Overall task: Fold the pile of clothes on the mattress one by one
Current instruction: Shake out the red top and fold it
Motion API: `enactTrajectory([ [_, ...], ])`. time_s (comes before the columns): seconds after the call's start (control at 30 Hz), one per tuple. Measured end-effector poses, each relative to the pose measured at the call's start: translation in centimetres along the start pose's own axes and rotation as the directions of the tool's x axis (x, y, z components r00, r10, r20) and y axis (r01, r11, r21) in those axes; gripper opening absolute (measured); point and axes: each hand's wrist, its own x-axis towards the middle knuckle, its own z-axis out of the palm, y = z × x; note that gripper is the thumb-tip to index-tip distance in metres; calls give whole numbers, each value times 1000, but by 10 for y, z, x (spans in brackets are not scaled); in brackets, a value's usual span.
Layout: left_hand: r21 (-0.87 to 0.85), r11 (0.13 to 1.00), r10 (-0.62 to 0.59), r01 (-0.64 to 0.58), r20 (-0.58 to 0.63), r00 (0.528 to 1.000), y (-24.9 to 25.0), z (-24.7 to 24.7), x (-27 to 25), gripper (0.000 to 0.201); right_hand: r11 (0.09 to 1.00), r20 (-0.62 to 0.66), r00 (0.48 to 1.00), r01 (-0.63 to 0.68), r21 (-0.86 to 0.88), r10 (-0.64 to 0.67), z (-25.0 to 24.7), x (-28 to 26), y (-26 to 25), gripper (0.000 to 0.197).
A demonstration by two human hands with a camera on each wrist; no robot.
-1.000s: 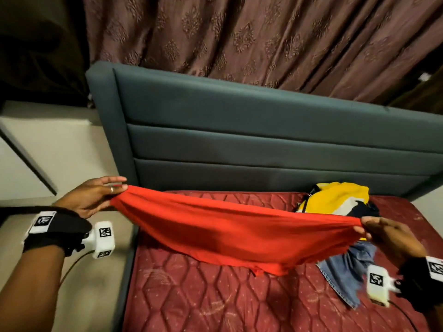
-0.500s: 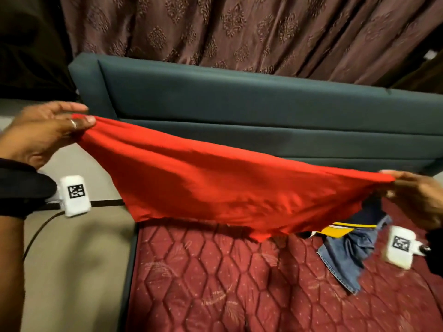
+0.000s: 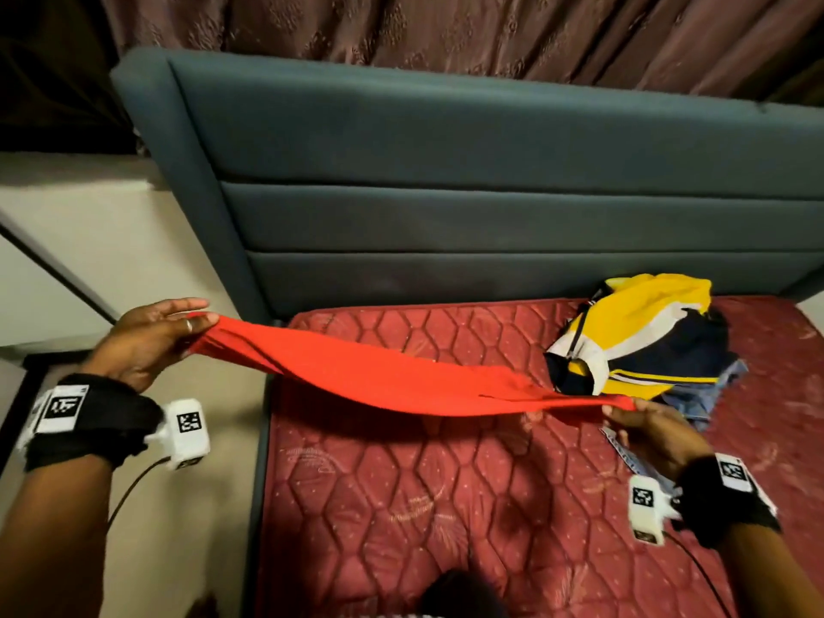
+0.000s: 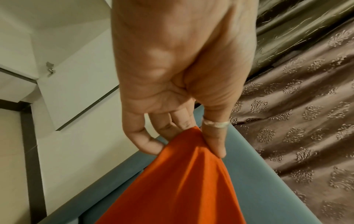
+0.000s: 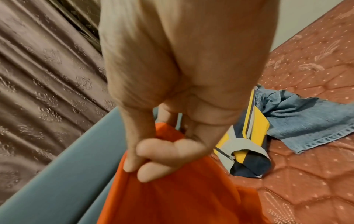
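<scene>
A red cloth (image 3: 392, 376) hangs stretched in a narrow band above the maroon quilted mattress (image 3: 446, 506). My left hand (image 3: 156, 336) pinches its left end out past the bed's left side; in the left wrist view the thumb and fingers (image 4: 214, 144) pinch the red cloth (image 4: 184, 181). My right hand (image 3: 646, 421) grips the right end, the fingers (image 5: 164, 153) curled round the red cloth (image 5: 172, 197). The remaining pile (image 3: 642, 336), a yellow, white and navy garment on top of blue jeans (image 5: 306, 118), lies at the mattress's far right.
A teal padded headboard (image 3: 490, 171) rises behind the mattress, with patterned brown curtains (image 3: 446, 29) above it. Beige floor (image 3: 178, 528) and white cabinet fronts (image 3: 67, 225) lie to the left of the bed frame.
Both hands have come down from the raised position, and the red cloth, spread wide half a second ago, now hangs low as a narrow band above the mattress. The pile shows fully again.
</scene>
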Motion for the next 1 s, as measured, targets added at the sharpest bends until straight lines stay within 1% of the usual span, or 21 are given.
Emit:
enactTrajectory([
  [0.07, -38, 998, 48, -49, -23, 999, 7, -2, -1, 22, 990, -45, 996, 76, 119, -71, -5, 1, -11, 45],
  [0.1, -48, 996, 73, -75, -30, 997, 11, -4, -1, 18, 982, -50, 993, 116, 146, -110, -4, -4, -19, 37],
  [0.17, -74, 989, 129, -131, -37, 991, 21, -6, -2, 17, 959, -59, 979, 204, 195, -196, -7, -10, -36, 11],
  [0.2, -83, 983, 159, -162, -41, 986, 28, -6, -3, 18, 952, -69, 971, 239, 191, -229, -9, -13, -45, 8],
  [0.3, -124, 955, 261, -268, -75, 962, 59, -10, -7, 19, 918, -124, 944, 326, 225, -305, -18, -30, -82, 33],
  [0.33, -135, 942, 296, -306, -88, 951, 72, -11, -10, 20, 895, -147, 927, 373, 246, -346, -22, -38, -95, 37],
  [0.37, -138, 927, 339, -349, -92, 936, 86, -13, -14, 20, 864, -163, 904, 425, 270, -394, -25, -47, -111, 32],
  [0.43, -150, 887, 430, -436, -72, 900, 113, -11, -25, 20, 796, -197, 865, 503, 338, -463, -31, -66, -144, 12],
  [0.5, -139, 866, 478, -481, -56, 877, 132, -4, -22, 23, 766, -192, 844, 536, 356, -501, -37, -66, -171, 18],
  [0.53, -116, 875, 465, -470, -67, 883, 136, -3, -10, 21, 758, -226, 833, 554, 345, -506, -40, -54, -180, 20],
  [0.57, -104, 894, 430, -436, -76, 900, 137, -3, 6, 15, 765, -252, 828, 560, 319, -501, -40, -41, -187, 16],
  [0.6, -91, 917, 386, -389, -58, 921, 135, -3, 23, 9, 790, -257, 837, 543, 285, -482, -41, -24, -191, 11],
  [0.63, -58, 940, 335, -335, -7, 942, 130, -1, 38, 5, 843, -254, 863, 491, 221, -436, -38, -9, -194, 13],
  [0.67, -19, 956, 294, -294, 42, 955, 121, 1, 56, 5, 876, -266, 886, 438, 202, -381, -38, 10, -198, 15],
  [0.73, 19, 975, 218, -220, 57, 974, 112, 15, 74, 18, 895, -295, 890, 409, 178, -348, -26, 26, -208, 12],
  [0.8, 75, 982, 172, -174, 31, 985, 115, 33, 81, 31, 894, -325, 850, 447, 30, -414, -20, 32, -221, 9],
  [0.87, 118, 974, 190, -196, 61, 980, 130, 37, 83, 32, 850, -319, 806, 527, 3, -499, -16, 31, -237, 13],
  [0.9, 134, 966, 216, -223, 69, 974, 138, 34, 87, 29, 844, -261, 807, 532, -71, -530, -11, 19, -246, 17],
  [0.93, 139, 957, 252, -256, 47, 967, 147, 28, 92, 27, 830, -136, 820, 544, -121, -556, -10, 11, -259, 24],
  [0.97, 136, 951, 277, -278, 26, 961, 158, 26, 90, 25, 793, -95, 788, 596, -126, -608, -15, 8, -271, 27],
  [1.0, 140, 946, 295, -291, -6, 956, 169, 17, 95, 26, 774, -95, 770, 633, -8, -631, -20, 12, -281, 23],
])
